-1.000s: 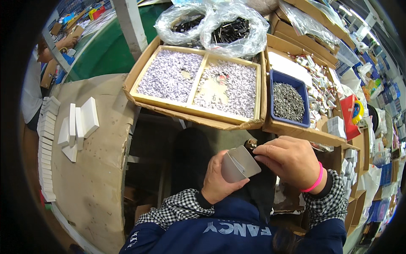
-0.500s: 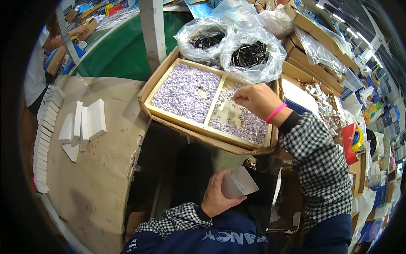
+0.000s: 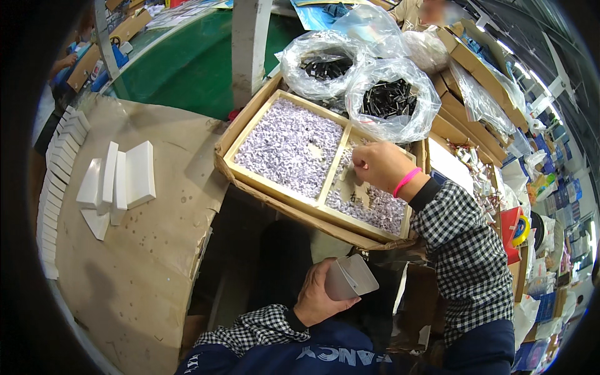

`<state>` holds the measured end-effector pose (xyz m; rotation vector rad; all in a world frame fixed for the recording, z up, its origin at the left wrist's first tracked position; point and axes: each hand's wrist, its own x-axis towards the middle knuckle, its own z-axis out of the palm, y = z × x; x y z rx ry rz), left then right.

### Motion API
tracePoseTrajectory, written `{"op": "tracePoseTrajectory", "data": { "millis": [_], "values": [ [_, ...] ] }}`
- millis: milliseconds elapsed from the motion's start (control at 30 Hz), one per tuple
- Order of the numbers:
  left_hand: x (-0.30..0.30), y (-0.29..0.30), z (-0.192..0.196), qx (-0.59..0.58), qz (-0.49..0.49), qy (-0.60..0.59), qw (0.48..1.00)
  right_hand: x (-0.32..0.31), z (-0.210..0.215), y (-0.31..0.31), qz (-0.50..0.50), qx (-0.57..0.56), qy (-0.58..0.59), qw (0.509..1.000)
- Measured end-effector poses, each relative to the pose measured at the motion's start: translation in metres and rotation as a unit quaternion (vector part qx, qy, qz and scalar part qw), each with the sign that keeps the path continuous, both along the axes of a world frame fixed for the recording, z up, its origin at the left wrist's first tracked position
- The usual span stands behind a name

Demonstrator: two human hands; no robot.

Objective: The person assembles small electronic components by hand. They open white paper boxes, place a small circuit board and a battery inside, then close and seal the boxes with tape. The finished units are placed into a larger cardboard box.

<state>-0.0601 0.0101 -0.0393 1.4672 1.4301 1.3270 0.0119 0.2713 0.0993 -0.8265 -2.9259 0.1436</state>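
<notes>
My left hand is wrapped around a small pale grey plastic box with rounded corners, low in front of my body. A thin flat flap or sheet stands inside its opening. Over the right compartment of a shallow wooden tray, my right hand has its fingertips pinched together. Whatever is between them is too small or hidden to make out. Tiny pale lilac pieces fill the left compartment thickly. In the right one, similar pieces lie around a bare patch of the tray's bottom.
A cardboard box surrounds the tray. Behind it stand two clear bags of small black parts. White blocks lie on the brown board at left, with a row of them along its edge. A metal post rises behind.
The view has shifted, so the tray and bags appear farther right and lower. My right hand stays pinched over the right compartment. My left hand keeps its hold on the plastic box.
</notes>
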Motion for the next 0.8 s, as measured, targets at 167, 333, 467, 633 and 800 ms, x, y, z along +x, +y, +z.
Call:
{"op": "tracePoseTrajectory", "data": {
  "millis": [167, 333, 467, 633, 800],
  "values": [
    [-0.006, 0.000, -0.004, 0.000, 0.008, -0.002, 1.000, -0.008, 0.018, -0.004, -0.026, -0.050, -0.005, 0.998],
    [-0.008, 0.000, -0.008, -0.001, 0.014, -0.014, 1.000, -0.028, 0.036, 0.007, 0.030, -0.004, 0.041, 0.999],
    [-0.009, 0.001, -0.011, 0.001, 0.008, -0.006, 1.000, -0.052, 0.022, 0.011, 0.060, -0.009, 0.070, 0.996],
    [-0.012, 0.004, -0.015, 0.013, 0.001, -0.014, 1.000, -0.077, -0.001, 0.016, 0.018, 0.037, 0.014, 0.999],
    [-0.014, 0.004, -0.017, 0.005, -0.001, -0.010, 1.000, -0.087, -0.002, 0.016, 0.016, 0.064, -0.020, 0.998]
  ]
}}
